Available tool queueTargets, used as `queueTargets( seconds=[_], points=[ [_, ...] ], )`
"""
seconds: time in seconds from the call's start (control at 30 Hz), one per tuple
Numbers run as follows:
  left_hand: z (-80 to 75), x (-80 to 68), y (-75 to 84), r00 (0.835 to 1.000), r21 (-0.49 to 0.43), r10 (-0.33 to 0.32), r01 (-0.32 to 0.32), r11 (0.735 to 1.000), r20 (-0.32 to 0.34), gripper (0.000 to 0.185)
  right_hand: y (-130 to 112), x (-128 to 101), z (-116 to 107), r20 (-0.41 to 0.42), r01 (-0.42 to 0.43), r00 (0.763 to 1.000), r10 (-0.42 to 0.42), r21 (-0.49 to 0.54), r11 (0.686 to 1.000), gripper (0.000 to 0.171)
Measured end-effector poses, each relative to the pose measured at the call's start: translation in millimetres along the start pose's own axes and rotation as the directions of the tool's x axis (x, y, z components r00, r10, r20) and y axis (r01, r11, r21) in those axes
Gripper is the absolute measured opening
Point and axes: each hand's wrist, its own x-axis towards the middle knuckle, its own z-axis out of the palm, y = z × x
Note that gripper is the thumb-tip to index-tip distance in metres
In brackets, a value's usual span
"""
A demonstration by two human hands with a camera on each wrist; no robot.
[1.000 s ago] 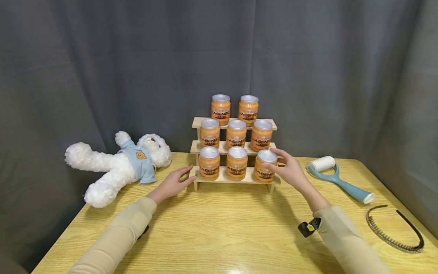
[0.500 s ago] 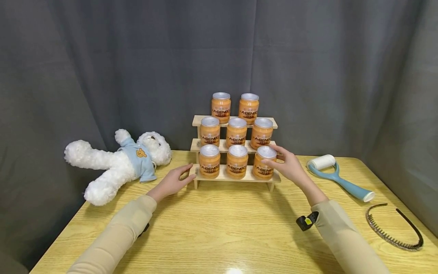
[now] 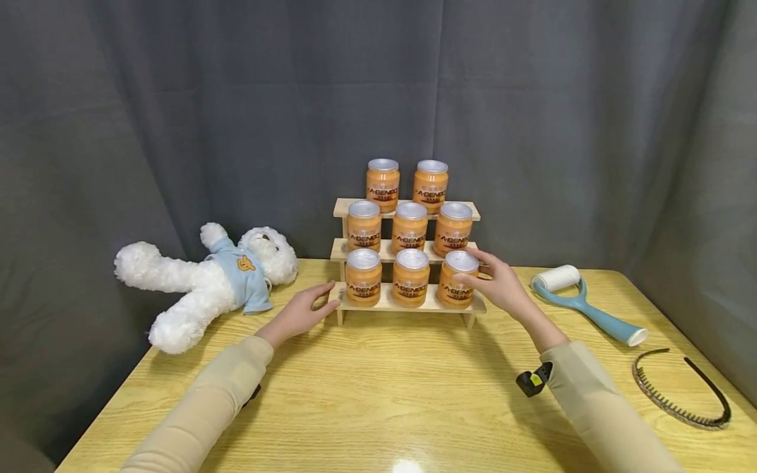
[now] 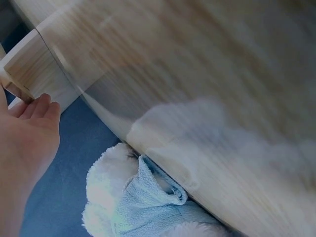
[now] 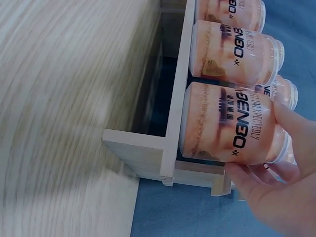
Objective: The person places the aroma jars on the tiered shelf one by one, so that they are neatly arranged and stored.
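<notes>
A three-step wooden display rack (image 3: 384, 303) stands on the table, with several orange cans with silver lids on its steps. At the right end of the bottom step, my right hand (image 3: 503, 289) grips an orange can (image 3: 454, 289) around its upper part. That can (image 5: 232, 123) sits on the step's board in the right wrist view, the thumb on one side and fingers on the other. My left hand (image 3: 298, 315) holds the left end of the bottom step between thumb and fingers. In the left wrist view, fingertips of the left hand (image 4: 24, 138) touch the rack's wooden end (image 4: 19, 89).
A white teddy bear (image 3: 207, 289) in a blue shirt lies at the left. To the right are a blue-handled lint roller (image 3: 603, 322) and a dark toothed headband (image 3: 674, 410). A grey curtain (image 3: 378, 98) hangs behind the table (image 3: 378, 381).
The can in my right hand has shifted slightly back onto the bottom step. My left hand stays at the rack's end. The head view has tilted a little.
</notes>
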Motion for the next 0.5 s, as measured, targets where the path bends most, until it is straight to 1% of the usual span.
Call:
queueTargets(
  seconds=[0.17,0.27,0.4,0.5],
  points=[
    [0.7,-0.6,1.7,1.0,-0.004,-0.004,0.004,1.0,0.001,0.064,4.3,0.3,1.6,-0.008,-0.022,1.0,0.022,0.01,1.0,0.081],
    [0.7,0.6,2.5,1.0,0.001,-0.015,0.015,1.0,-0.01,0.064,5.9,1.3,1.3,-0.012,-0.016,1.0,0.016,-0.003,1.0,0.081],
    [-2.1,2.8,5.7,0.998,0.017,-0.029,0.03,0.999,-0.064,0.06,4.1,2.9,-2.7,-0.01,0.028,1.0,-0.028,-0.049,0.998,0.079],
    [-7.2,1.7,11.1,0.992,0.034,-0.021,0.025,0.999,-0.122,0.055,0.7,2.4,-9.8,-0.015,0.057,0.998,-0.059,-0.098,0.994,0.078]
  ],
)
